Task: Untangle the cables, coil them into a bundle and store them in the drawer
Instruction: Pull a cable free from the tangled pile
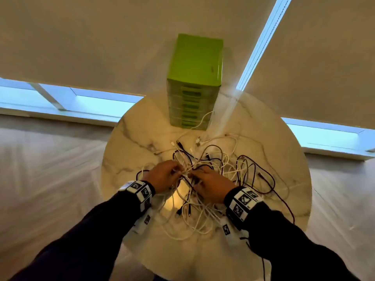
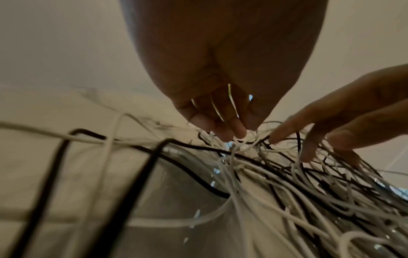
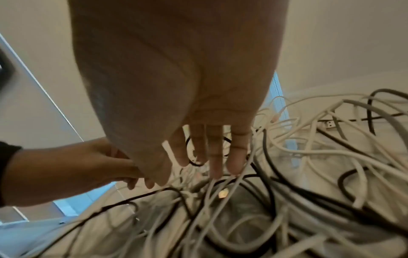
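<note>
A tangle of white and dark cables [image 1: 221, 159] lies in the middle of a round marble table [image 1: 132, 138]. My left hand [image 1: 178, 171] sits at the tangle's near-left side; in the left wrist view my left hand [image 2: 232, 134] curls its fingers round thin white cables [image 2: 234, 157] at a knot. My right hand [image 1: 197, 175] lies beside it on the pile. In the right wrist view my right hand [image 3: 212, 165] keeps its fingers straight, tips touching the cables [image 3: 243, 200]. A green drawer unit [image 1: 192, 94] stands at the table's far side, all drawers closed.
Loose cable ends and plugs [image 1: 178, 142] trail toward the drawer unit's foot. One dark cable [image 1: 284, 201] hangs over the table's right edge. Bare marble shows on the left and near sides. Covered floor surrounds the table.
</note>
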`<state>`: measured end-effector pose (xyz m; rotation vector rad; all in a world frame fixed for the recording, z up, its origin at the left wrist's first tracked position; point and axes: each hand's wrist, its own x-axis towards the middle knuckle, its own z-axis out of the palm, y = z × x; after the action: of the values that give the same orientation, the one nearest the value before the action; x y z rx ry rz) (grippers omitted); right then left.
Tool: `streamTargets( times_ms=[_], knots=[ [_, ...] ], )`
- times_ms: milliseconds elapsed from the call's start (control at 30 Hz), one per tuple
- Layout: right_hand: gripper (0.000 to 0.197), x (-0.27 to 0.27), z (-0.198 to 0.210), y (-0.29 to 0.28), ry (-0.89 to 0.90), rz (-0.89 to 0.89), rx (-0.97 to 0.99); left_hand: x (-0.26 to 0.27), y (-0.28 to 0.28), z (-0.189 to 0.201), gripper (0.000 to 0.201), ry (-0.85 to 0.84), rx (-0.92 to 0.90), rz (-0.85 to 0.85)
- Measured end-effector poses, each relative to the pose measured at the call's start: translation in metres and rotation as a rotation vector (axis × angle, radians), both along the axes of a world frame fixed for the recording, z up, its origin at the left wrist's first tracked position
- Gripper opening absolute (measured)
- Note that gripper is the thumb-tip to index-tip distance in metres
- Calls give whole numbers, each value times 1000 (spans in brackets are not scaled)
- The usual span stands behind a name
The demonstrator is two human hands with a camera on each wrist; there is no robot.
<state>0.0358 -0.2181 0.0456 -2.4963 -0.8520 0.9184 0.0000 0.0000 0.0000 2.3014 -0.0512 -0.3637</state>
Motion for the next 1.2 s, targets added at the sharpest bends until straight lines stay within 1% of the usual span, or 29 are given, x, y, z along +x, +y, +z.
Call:
streamTargets(
  times_ms=[67,133,267,367,433,533,600,667,700,767,800,867,933,1000,1100,1133,1200],
  knots=[
    [53,17,-4,-5,5,-85,-87,13,-6,-10,21,-48,55,-62],
    [53,32,1,-14,25,-180,-122,26,-12,-14,28,-88,119,-111],
    [48,50,3,-27,1,-270,-96,50,-14,-18,30,-33,263,-148],
    [49,57,5,-33,-24,-330,-132,56,-16,-15,31,-46,373,-201],
    [49,56,3,-34,-44,-318,-158,56,-14,-12,32,-17,437,-213],
    [45,54,1,-37,-75,-281,-212,54,-4,-8,35,89,522,-245],
    [39,55,5,-38,-85,-280,-228,53,1,-6,38,114,553,-264],
    [23,55,12,-30,-121,-231,-160,53,-2,-4,38,115,552,-270],
    [19,53,16,-25,-129,-185,-88,53,-7,-4,35,123,556,-288],
    [17,47,23,-11,-104,-65,38,54,-18,-2,30,127,580,-343],
    [17,44,24,-5,-76,1,59,54,-20,0,29,123,566,-340],
    [20,36,16,5,-15,93,6,54,-17,6,30,105,475,-236],
    [29,34,-1,7,13,70,-105,55,-3,11,29,94,364,-66],
    [30,35,-17,8,2,-10,-163,51,11,17,29,148,243,37],
    [22,37,-31,18,-41,-120,-172,35,14,27,22,195,164,0],
    [20,37,-33,24,-67,-146,-166,28,12,29,25,178,157,-13],
    [23,36,-36,34,-138,-194,-167,17,9,25,36,97,131,-18]
  ],
)
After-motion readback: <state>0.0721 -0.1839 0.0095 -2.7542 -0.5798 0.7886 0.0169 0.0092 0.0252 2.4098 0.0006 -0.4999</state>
